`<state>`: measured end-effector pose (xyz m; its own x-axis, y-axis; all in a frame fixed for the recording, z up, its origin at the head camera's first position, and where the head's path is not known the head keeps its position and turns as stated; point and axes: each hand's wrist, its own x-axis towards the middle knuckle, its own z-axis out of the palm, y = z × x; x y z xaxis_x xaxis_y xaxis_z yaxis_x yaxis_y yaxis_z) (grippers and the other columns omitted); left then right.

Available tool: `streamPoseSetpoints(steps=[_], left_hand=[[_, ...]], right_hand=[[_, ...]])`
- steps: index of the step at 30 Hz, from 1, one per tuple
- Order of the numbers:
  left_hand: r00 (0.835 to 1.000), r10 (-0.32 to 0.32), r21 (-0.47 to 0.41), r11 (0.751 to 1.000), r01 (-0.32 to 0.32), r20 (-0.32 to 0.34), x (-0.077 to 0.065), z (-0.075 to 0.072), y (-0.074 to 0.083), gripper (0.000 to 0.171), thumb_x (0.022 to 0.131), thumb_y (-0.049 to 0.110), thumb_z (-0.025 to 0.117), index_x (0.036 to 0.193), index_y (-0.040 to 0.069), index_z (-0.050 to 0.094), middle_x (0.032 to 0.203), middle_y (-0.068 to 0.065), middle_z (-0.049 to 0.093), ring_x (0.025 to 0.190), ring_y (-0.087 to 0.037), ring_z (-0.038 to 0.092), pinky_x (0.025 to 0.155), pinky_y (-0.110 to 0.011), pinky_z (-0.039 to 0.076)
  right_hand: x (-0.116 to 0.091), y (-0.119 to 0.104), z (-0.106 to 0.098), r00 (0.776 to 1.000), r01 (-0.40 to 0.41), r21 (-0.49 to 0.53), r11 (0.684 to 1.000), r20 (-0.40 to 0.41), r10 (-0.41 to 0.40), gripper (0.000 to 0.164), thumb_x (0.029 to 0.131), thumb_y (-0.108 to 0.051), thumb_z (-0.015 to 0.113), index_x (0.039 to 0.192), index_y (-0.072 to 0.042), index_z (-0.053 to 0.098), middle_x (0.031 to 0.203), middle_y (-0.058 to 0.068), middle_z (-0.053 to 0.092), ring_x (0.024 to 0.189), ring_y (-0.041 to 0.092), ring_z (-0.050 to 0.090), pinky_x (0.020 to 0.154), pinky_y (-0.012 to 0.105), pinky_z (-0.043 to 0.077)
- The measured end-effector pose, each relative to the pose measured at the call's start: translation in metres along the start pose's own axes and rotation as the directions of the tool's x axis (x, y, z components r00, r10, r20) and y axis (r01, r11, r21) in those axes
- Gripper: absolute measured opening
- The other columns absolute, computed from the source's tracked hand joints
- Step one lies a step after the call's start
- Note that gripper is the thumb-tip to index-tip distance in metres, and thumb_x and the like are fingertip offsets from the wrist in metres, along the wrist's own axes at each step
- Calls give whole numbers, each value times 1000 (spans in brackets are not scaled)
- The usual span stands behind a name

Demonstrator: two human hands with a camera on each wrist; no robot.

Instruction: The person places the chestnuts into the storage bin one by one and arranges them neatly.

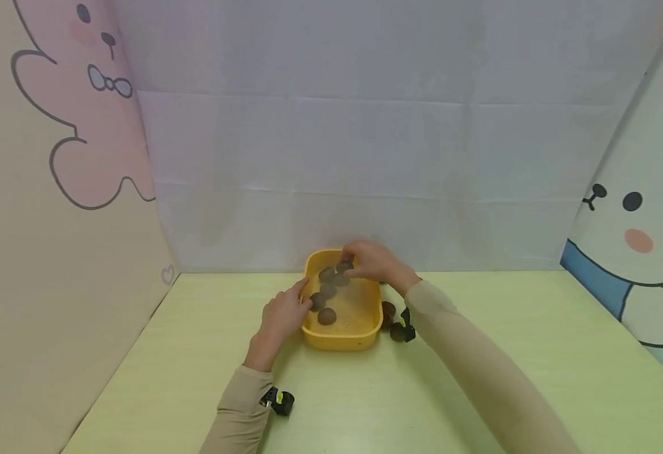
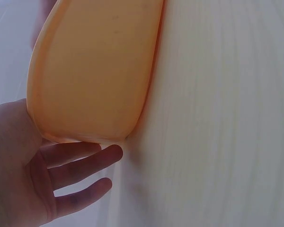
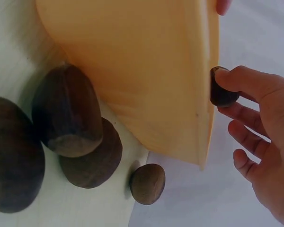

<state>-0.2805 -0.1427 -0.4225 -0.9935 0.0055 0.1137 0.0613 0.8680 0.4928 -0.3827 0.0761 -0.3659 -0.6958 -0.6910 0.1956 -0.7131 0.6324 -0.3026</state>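
Observation:
A yellow plastic basin stands on the table near the back wall, with several brown chestnuts lying in its left and far parts. My left hand holds the basin's left rim. In the left wrist view, several fingers extend along the outside of the basin wall; the thumb is hidden there. At the basin's far right, my right hand reaches over the rim. The right wrist view shows that hand pinching a chestnut between thumb and fingers, just above the rim.
Outside the basin's right side, several more chestnuts lie on the pale green table, one chestnut apart near the back edge. A white sheet hangs behind. Cartoon-printed panels flank the table.

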Motion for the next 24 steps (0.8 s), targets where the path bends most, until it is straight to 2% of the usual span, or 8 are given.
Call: streamPoseSetpoints(steps=[7,13,20,24], left_hand=[[1000,-5,3,1000,5,9,0,0,0,54,94,25,54,148,20,49,65,-6,51,53,-20,45,50,-32,33],[1000,6,-9,1000,-6,-1,1,2,-2,55,94,25,54,148,19,49,62,-3,46,52,-19,42,49,-31,32],[1000,13,-8,1000,-13,-7,3,1,-2,56,93,26,53,148,20,49,68,-6,52,57,-21,47,52,-32,34],[1000,4,-10,1000,-4,3,2,1,-1,56,93,26,53,148,20,49,70,-7,54,57,-22,47,52,-32,34]], right_hand=[[9,3,14,994,-53,-48,997,93,58,25,82,-28,77,102,-14,74,99,1,70,94,20,63,87,36,51],[13,1,23,986,-57,-78,995,155,68,21,86,-19,72,106,-13,72,103,2,71,97,19,63,90,37,51],[16,1,28,969,-110,-123,986,208,134,21,91,-7,59,107,-14,71,104,1,71,99,19,63,94,38,50],[16,0,31,959,-145,-137,980,224,174,24,93,-3,57,108,-15,71,105,0,71,102,19,63,96,38,50]])
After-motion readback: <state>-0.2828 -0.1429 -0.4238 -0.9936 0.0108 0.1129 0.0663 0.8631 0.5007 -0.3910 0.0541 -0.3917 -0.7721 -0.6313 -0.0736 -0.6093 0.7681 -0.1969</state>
